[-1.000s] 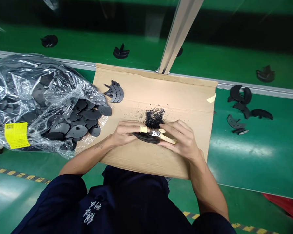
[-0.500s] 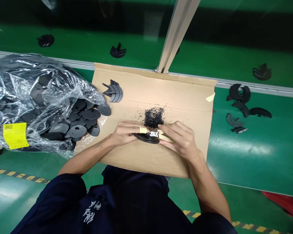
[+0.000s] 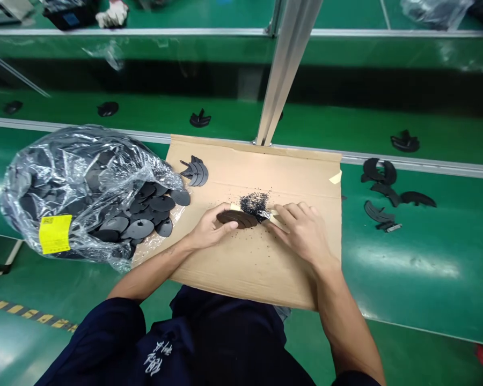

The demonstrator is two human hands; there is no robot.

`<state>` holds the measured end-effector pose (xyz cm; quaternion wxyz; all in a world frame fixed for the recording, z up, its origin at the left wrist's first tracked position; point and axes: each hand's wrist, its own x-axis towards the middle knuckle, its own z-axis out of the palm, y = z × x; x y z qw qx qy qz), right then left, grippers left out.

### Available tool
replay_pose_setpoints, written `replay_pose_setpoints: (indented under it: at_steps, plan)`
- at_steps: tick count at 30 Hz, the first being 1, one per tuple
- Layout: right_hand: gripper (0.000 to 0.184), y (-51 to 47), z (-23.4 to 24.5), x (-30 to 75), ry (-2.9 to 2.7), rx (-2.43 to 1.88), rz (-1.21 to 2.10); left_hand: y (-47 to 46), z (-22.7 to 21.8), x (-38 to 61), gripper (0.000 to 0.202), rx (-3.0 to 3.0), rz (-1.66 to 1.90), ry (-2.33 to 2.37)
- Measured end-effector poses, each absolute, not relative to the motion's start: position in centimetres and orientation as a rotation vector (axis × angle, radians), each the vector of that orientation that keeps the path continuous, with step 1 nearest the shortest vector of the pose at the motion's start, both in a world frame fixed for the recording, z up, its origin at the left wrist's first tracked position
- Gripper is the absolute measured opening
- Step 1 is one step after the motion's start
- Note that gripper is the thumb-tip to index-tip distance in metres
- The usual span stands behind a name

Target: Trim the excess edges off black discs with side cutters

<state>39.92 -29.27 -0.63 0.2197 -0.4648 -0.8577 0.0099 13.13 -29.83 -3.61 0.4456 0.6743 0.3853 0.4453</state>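
Observation:
My left hand (image 3: 209, 229) is closed on a round black plastic part (image 3: 239, 219), thumb across its near face and yellowish tape on a finger. In my right hand (image 3: 304, 230) is a pair of nippers (image 3: 264, 214); the fingers wrap round its pale handles. Its metal jaws point left, close beside the part's right edge; whether they touch it I cannot tell. Just beyond both hands lies a heap of small black plastic bits (image 3: 253, 201), scattered on a cardboard sheet (image 3: 225, 268). A few curved black parts (image 3: 198, 171) are stacked at the cardboard's far left.
A clear plastic bag (image 3: 84, 161) with a yellow label spills black discs (image 3: 140, 229) onto the cardboard's left edge. Loose curved black pieces (image 3: 418, 199) lie on the green table (image 3: 410, 289) at right. A metal post (image 3: 285, 69) rises behind the cardboard.
My left hand has turned the black part so its broad face shows more. The nippers' jaws now sit at its right edge rather than over it. The camera view has tilted upward.

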Motion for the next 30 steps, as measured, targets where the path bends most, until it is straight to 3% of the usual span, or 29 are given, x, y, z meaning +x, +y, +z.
replay_pose_setpoints:
  at_steps: [4, 6, 11, 17, 24, 30]
  plan:
    - [0.029, -29.0, -0.6, 40.2, -2.364, -1.292, -0.091, -28.3, -3.0, 12.3, 0.061, 1.576, 1.052, 1.023]
    - [0.029, -28.8, -0.6, 40.3, -2.326, -1.259, -0.078, -26.3, -1.9, 11.1, 0.064, 1.658, 0.974, 1.067]
    - [0.031, -28.1, -1.0, 40.5, -2.200, -1.168, -0.132, -18.3, 1.9, 6.0, 0.051, 2.104, 0.813, 1.236]
    - [0.030, -27.3, -1.8, 40.6, -2.179, -1.104, -0.117, -8.1, 4.1, 1.1, 0.044, 2.309, 0.232, 1.935]
    - [0.042, -26.4, -1.9, 41.5, -2.115, -1.097, -0.224, -2.4, 1.9, -0.5, 0.038, 2.047, 0.164, 2.244]
    - [0.050, -26.2, -1.5, 42.2, -2.118, -1.032, -0.263, -0.1, 0.4, 4.1, 0.038, 2.015, 0.281, 2.200]
